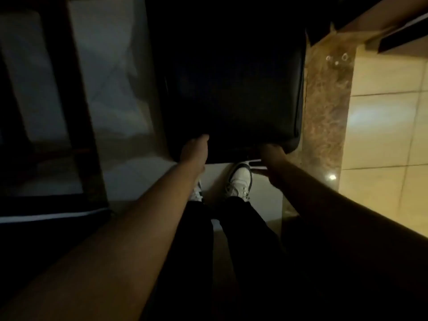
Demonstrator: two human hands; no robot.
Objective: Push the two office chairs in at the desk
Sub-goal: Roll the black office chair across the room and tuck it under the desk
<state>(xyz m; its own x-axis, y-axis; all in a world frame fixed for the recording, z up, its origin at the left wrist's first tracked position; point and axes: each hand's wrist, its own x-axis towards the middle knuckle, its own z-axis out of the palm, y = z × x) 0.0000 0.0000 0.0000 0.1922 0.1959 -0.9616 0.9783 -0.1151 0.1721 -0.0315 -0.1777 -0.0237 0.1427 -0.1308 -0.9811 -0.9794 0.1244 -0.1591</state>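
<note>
A black office chair fills the dim middle of the view, seen from above and behind its backrest. My left hand grips the near left edge of the backrest, fingers curled over the top. My right hand holds the near right edge the same way. The far part of the chair fades into darkness, and I cannot make out the desk or a second chair with certainty.
A dark wooden frame stands on pale floor at the left. A marble strip and yellow-lit tiles run along the right. My white shoes stand just behind the chair.
</note>
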